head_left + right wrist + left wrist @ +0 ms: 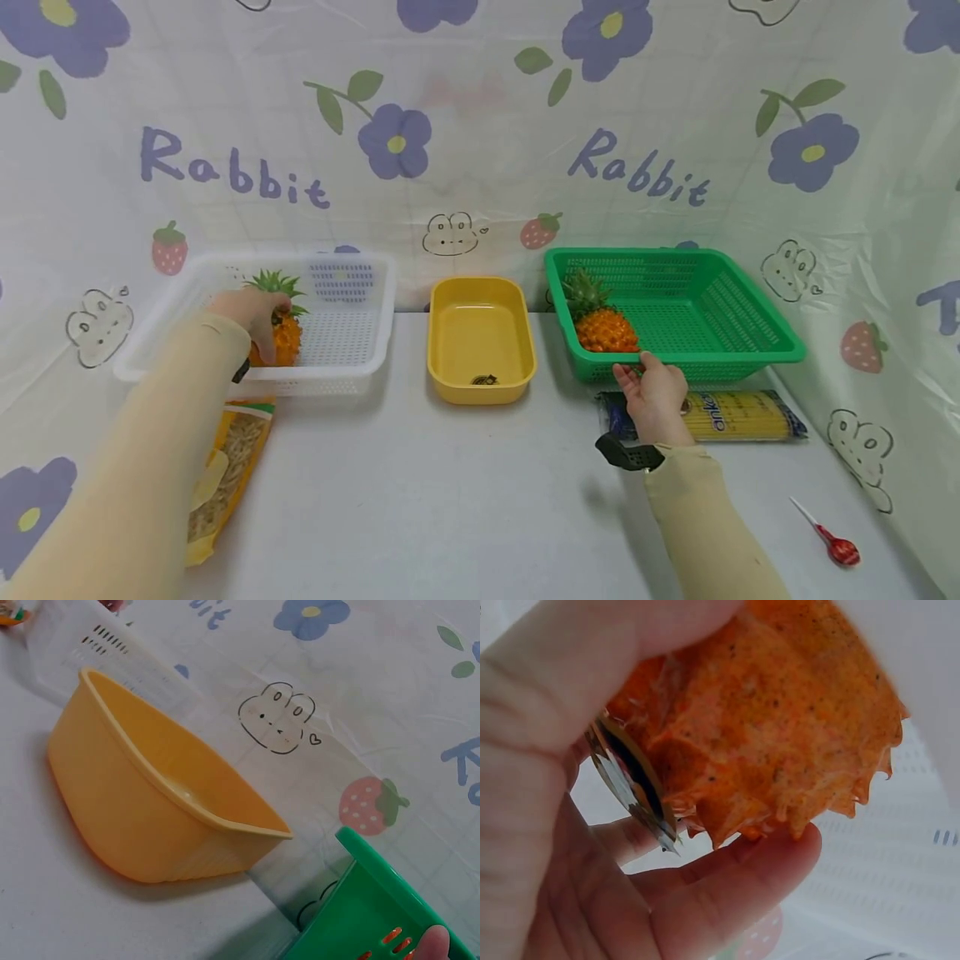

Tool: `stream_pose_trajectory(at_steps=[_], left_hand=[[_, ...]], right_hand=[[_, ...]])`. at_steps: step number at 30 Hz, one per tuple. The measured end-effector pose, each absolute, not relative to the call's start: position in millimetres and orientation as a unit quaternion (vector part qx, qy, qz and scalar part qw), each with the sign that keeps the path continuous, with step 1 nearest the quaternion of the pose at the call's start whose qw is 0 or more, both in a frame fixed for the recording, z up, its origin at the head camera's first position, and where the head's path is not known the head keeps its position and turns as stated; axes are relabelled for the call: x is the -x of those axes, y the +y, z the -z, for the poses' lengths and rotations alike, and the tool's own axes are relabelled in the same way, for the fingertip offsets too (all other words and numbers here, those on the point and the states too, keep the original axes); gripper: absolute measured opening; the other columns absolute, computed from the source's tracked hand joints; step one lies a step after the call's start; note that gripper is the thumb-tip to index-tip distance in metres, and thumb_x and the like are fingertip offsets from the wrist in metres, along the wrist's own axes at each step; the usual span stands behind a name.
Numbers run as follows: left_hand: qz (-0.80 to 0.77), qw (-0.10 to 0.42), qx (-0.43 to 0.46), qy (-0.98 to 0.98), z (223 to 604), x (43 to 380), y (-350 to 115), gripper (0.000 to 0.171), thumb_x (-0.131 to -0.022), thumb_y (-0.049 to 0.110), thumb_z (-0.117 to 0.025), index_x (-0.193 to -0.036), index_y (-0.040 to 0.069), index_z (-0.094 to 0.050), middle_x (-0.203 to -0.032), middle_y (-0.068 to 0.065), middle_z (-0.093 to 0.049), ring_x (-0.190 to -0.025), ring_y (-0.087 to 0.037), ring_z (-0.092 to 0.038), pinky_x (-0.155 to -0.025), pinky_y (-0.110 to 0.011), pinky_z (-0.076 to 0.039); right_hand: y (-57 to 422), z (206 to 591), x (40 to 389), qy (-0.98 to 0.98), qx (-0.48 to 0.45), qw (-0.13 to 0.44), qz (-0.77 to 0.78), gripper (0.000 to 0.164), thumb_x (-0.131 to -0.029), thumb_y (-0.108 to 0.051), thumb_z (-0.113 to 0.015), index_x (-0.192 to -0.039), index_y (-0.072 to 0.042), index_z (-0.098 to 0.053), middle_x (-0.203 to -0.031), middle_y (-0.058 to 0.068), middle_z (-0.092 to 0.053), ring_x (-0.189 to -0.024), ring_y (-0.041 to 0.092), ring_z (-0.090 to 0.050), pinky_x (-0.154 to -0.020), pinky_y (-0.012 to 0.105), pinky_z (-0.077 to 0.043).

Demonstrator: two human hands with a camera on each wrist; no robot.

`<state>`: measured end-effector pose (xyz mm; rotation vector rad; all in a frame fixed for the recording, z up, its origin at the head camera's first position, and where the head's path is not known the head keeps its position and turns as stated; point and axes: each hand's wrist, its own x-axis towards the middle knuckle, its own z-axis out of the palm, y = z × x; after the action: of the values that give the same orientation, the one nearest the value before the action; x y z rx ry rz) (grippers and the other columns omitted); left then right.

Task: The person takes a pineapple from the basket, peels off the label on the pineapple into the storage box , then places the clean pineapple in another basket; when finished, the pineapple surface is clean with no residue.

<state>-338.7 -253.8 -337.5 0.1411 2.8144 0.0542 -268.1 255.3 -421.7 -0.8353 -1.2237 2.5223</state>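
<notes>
In the head view, my left hand (251,317) grips an orange pineapple (287,337) with a green leafy crown, over the white basket (348,375). Up close in the left wrist view, thumb and fingers lie around the pineapple's spiky skin (780,727); a thin shiny piece (634,784) shows beside it. My right hand (656,396) is at the front rim of the green basket (720,360), pinching it near the left corner. Inside that basket, against its left side, lies another pineapple (606,331). One fingertip (433,943) on the green rim shows in the right wrist view.
A yellow tub (482,392) stands between the two baskets. Under and beside my right hand lies a pack of spaghetti (738,415). A red lollipop (842,550) lies at the front right. An orange bag of dry food (236,458) is partly hidden by my left forearm.
</notes>
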Motion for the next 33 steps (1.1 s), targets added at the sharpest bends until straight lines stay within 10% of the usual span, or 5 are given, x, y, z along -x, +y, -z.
stream_pose_trajectory(at_steps=[33], left_hand=[[0.005, 0.118, -0.214, 0.970, 272, 321, -188, 0.085, -0.060, 0.015, -0.084, -0.133, 0.025, -0.042, -0.128, -0.020, -0.035, -0.098, -0.032, -0.052, -0.079, -0.050, -0.050]], right_hand=[[255, 418, 265, -0.407, 0.279, 0.093, -0.865, 0.045, -0.097, -0.020, -0.041, -0.137, -0.016, -0.021, -0.100, 0.002, -0.032, -0.092, 0.018, -0.040, -0.079, 0.024, -0.051]])
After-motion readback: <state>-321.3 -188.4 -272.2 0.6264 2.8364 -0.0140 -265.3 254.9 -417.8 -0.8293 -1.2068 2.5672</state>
